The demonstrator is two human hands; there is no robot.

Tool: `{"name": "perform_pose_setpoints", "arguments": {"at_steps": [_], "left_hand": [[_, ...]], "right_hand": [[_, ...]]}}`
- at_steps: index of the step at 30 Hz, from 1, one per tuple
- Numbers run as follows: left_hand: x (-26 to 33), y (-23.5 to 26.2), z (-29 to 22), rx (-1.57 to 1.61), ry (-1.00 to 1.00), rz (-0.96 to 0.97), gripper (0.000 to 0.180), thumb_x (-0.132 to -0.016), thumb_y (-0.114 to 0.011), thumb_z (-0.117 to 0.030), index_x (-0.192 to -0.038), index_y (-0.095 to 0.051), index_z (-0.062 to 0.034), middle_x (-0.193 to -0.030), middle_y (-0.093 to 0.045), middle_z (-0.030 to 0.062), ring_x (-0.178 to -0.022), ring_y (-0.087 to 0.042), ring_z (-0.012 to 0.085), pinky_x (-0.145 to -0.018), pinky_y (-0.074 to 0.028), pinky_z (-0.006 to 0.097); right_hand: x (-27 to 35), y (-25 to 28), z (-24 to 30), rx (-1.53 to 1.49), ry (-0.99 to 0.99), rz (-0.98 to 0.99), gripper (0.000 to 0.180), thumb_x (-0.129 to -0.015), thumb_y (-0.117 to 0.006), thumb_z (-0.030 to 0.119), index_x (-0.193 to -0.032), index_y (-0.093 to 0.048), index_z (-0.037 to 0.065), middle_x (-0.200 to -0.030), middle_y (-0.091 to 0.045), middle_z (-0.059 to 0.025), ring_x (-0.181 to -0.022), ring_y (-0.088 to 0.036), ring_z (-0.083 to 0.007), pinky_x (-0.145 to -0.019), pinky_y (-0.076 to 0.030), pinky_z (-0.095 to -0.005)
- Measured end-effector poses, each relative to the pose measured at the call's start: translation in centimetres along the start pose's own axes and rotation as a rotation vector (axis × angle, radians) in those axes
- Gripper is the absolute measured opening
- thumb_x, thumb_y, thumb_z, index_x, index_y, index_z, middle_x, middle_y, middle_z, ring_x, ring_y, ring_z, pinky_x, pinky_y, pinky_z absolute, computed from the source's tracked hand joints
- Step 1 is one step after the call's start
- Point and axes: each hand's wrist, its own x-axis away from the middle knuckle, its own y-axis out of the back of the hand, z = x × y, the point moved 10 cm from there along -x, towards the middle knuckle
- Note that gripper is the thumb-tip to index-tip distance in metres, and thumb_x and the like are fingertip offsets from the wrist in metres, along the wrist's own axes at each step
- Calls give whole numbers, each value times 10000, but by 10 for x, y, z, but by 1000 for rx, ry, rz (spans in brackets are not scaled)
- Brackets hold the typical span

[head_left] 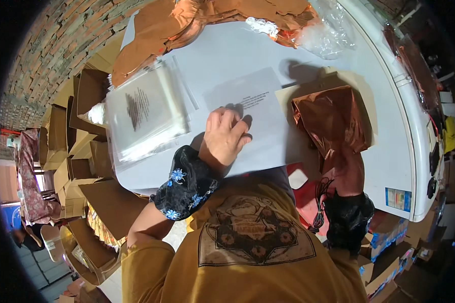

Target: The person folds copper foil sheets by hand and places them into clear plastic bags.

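On the white table lies a thin clear plastic bag (268, 91) with several lines of dark print. My left hand (225, 139) rests on its near part, fingers curled in against the film. My right hand (350, 169) is closed round the near end of a folded, shiny copper-brown cloth (331, 113); the cloth covers most of its fingers. That cloth lies over a flat beige sheet (367, 101). Left of my left hand sits a stack of clear plastic bags (149, 113).
A heap of the same copper-brown cloth (187, 25) lies along the far edge, near crumpled clear plastic (331, 33). Open cardboard boxes (88, 101) crowd the table's left side. A dark cord (319, 202) hangs by my right sleeve. More boxes (389, 267) stand at lower right.
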Motion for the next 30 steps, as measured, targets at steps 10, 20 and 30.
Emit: {"name": "perform_pose_setpoints", "arguments": {"at_steps": [10, 20, 30], "left_hand": [[3, -2, 0, -6, 67, 28, 220, -835, -716, -211, -987, -652, -66, -1008, -570, 84, -1046, -542, 311, -939, -454, 411], [1, 4, 0, -18, 98, 9, 154, -861, -689, -149, -961, -694, -32, -967, -601, 104, -942, -586, 308, -822, -499, 425], [-5, -5, 23, 35, 276, 47, 181, -942, -612, -270, -1006, -685, -117, -978, -613, 74, -973, -589, 317, -807, -485, 469]], "right_hand": [[22, -29, -24, -126, -353, 294, 148, -951, -576, 82, -1035, -659, -8, -966, -682, -79, -860, -630, -132, -699, -496, -265], [53, -51, -40, 6, -417, 496, 217, -990, -513, 99, -1055, -678, -26, -1055, -697, -93, -1031, -649, -190, -917, -490, -316], [84, -34, -84, -80, -673, 561, 226, -1005, -542, 97, -1198, -601, -5, -1058, -691, -82, -880, -662, -168, -772, -550, -312]]}}
